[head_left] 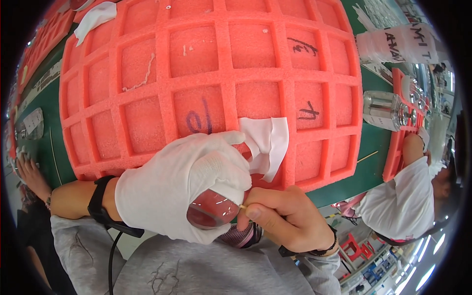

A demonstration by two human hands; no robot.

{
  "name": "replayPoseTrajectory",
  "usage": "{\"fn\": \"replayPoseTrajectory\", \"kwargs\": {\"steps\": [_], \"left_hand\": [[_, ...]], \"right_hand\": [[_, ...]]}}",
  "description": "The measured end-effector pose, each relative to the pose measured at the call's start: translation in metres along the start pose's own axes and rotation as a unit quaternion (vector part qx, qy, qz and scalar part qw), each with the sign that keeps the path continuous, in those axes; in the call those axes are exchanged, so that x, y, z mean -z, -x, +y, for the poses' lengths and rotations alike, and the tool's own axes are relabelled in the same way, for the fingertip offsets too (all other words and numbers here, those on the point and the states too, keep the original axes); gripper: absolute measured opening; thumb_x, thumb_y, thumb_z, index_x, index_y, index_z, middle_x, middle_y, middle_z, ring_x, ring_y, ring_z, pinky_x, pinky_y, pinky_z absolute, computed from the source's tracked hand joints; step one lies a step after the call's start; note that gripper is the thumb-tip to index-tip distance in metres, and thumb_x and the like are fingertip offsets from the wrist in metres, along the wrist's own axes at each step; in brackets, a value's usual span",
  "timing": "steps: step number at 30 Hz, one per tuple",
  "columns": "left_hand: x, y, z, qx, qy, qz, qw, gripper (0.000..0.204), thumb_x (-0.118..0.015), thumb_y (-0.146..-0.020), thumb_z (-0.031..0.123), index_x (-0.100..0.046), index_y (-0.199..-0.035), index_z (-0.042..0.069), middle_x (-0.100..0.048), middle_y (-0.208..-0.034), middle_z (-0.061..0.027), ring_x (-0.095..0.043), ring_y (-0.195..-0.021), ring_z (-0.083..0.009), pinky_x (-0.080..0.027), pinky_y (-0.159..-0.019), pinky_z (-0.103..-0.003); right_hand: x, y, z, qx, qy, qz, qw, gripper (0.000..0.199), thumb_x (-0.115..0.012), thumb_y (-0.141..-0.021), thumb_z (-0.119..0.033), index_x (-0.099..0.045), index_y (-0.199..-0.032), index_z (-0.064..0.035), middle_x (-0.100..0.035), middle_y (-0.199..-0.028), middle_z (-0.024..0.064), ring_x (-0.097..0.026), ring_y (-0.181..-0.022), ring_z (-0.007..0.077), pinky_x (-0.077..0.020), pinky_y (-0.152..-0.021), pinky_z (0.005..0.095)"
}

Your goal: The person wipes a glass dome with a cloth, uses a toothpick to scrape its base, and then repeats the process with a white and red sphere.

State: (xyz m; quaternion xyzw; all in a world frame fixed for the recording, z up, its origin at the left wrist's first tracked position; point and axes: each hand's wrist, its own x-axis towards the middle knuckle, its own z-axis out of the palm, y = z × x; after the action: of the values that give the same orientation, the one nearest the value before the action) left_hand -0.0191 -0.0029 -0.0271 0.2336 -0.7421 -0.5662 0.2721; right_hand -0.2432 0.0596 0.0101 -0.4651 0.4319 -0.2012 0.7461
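Observation:
My left hand [182,187], in a white glove, is closed around a round, shiny glass lens [212,209] that looks dark red. Bare, my right hand [287,219] pinches a thin yellowish stick [242,206] between thumb and forefinger. The stick's tip meets the edge of the lens, or lies very close to it; which one I cannot tell. Just beyond the gloved fingers, a crumpled white cloth [268,142] lies on the red foam tray [223,73]. The glove hides the far side of the lens.
Another white cloth [96,19] rests on the tray's far left corner. A clear bottle with a metal top [383,110] and a plastic-wrapped roll [398,44] stand right of the tray on the green table [339,191]. A co-worker in white [400,201] sits at the right; another person's hand [32,174] is at left.

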Motion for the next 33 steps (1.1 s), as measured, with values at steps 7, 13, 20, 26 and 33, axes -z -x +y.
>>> {"fn": "replayPoseTrajectory", "kwargs": {"steps": [7, 13, 20, 26, 33], "left_hand": [[-0.001, 0.002, -0.003, -0.003, -0.005, 0.002, 1.000, 0.051, -0.091, -0.057, 0.015, -0.062, -0.099, 0.013, -0.063, -0.086, -0.0070, -0.065, -0.091, -0.0329, -0.045, -0.105, -0.050], [0.002, 0.000, -0.001, -0.031, -0.003, -0.009, 0.999, 0.056, -0.089, -0.060, 0.010, -0.059, -0.107, 0.012, -0.063, -0.094, -0.0072, -0.065, -0.087, -0.0314, -0.048, -0.097, -0.047], [-0.011, 0.000, -0.011, -0.058, 0.024, 0.023, 0.998, 0.045, -0.083, -0.064, 0.003, -0.054, -0.099, 0.010, -0.055, -0.078, -0.0087, -0.060, -0.072, -0.0325, -0.046, -0.077, -0.042], [-0.002, 0.002, -0.005, -0.042, 0.007, -0.009, 0.999, 0.046, -0.082, -0.064, 0.002, -0.053, -0.098, 0.009, -0.056, -0.082, -0.0090, -0.059, -0.072, -0.0337, -0.046, -0.074, -0.042], [0.003, 0.006, -0.001, -0.027, -0.001, -0.015, 1.000, 0.053, -0.088, -0.063, 0.007, -0.058, -0.106, 0.012, -0.062, -0.104, -0.0047, -0.065, -0.095, -0.0273, -0.048, -0.099, -0.049]], "right_hand": [[0.005, -0.004, -0.009, -0.013, 0.043, -0.020, 0.999, 0.024, -0.052, -0.105, -0.011, -0.067, -0.090, -0.0001, -0.066, -0.076, 0.0061, -0.057, -0.063, 0.0146, -0.0455, -0.061, 0.0273], [0.002, -0.002, -0.016, -0.014, 0.060, -0.007, 0.998, 0.022, -0.053, -0.105, -0.010, -0.067, -0.090, -0.0016, -0.067, -0.075, 0.0066, -0.058, -0.059, 0.0173, -0.0458, -0.058, 0.0283], [0.003, -0.005, -0.016, -0.020, 0.056, -0.028, 0.998, 0.017, -0.052, -0.105, -0.012, -0.062, -0.096, -0.0007, -0.065, -0.074, 0.0106, -0.061, -0.061, 0.0280, -0.0478, -0.058, 0.0353], [0.002, -0.009, -0.029, -0.034, 0.111, -0.018, 0.993, 0.023, -0.053, -0.105, -0.012, -0.067, -0.089, -0.0030, -0.066, -0.072, 0.0066, -0.059, -0.059, 0.0180, -0.0464, -0.058, 0.0291], [0.000, -0.008, -0.024, -0.020, 0.090, -0.006, 0.996, 0.022, -0.054, -0.104, -0.011, -0.067, -0.088, -0.0029, -0.063, -0.068, 0.0067, -0.055, -0.054, 0.0182, -0.0443, -0.054, 0.0297]]}}
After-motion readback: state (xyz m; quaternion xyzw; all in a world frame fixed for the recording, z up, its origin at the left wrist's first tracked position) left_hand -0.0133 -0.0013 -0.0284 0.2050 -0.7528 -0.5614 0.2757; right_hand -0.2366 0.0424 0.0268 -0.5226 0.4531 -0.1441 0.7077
